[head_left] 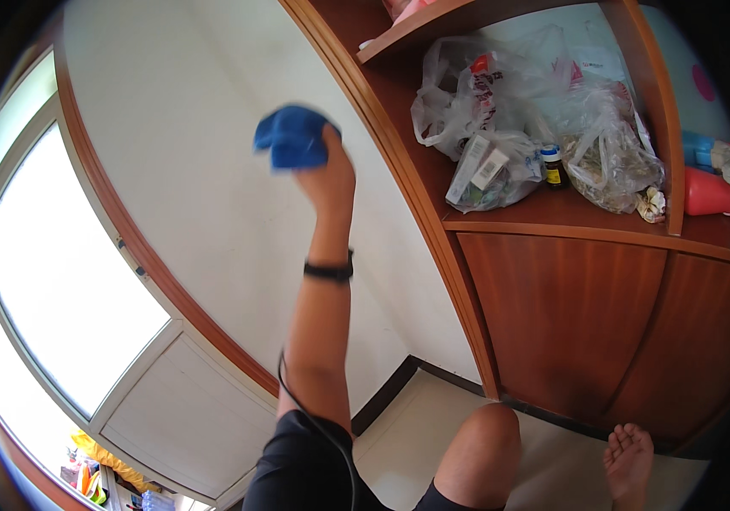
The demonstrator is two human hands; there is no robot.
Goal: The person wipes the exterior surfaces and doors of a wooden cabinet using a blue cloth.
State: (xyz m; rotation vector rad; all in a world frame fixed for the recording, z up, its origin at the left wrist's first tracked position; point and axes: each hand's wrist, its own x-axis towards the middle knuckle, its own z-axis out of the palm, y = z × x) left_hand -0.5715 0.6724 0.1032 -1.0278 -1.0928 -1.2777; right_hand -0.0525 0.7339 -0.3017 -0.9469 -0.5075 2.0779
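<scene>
My left hand (331, 170) is raised high with the arm stretched out, a black band around its wrist. Its fingers are closed on a folded blue cloth (297, 138), which covers most of them. Behind the cloth is a white wall (203, 170); whether the two touch I cannot tell. Low at the right, my right hand (629, 460) holds nothing. Its palm is turned up and its fingers are slightly curled and apart, in front of the cabinet's lower doors.
A brown wooden cabinet (561, 315) stands at the right. Its shelf holds clear plastic bags (501, 94), a small dark bottle (554, 166) and a red container (709, 192). A white-framed glass door (67, 272) is at the left. My bent knee (484, 451) is below.
</scene>
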